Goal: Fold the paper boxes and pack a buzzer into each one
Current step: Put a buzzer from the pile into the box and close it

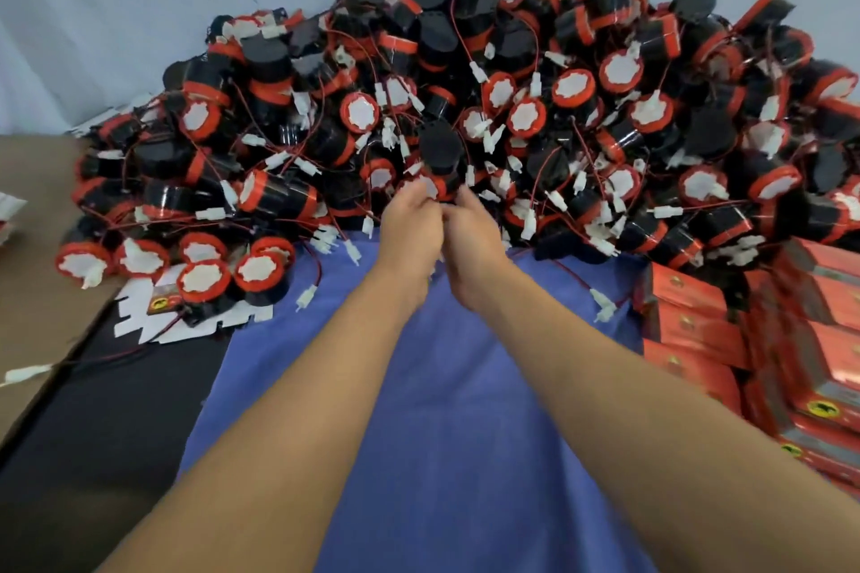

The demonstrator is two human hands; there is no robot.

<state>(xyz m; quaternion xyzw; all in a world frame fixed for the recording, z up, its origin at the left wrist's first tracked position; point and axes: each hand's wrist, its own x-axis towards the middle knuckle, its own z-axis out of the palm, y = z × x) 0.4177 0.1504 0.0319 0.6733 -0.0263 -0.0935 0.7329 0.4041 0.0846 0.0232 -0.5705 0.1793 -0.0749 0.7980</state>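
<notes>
Now your left hand [412,219] and right hand [472,230] pinch the red base of one buzzer [440,151] at the pile's [605,116] front; it seems light and rigid, so grip its body, never a thin wire [573,278].

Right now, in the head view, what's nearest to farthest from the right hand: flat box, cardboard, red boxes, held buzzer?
From the right hand:
1. buzzer, at its fingertips.
2. red boxes, stacked to the right.
3. flat box, left, under the pile's edge.
4. cardboard, far left.
</notes>
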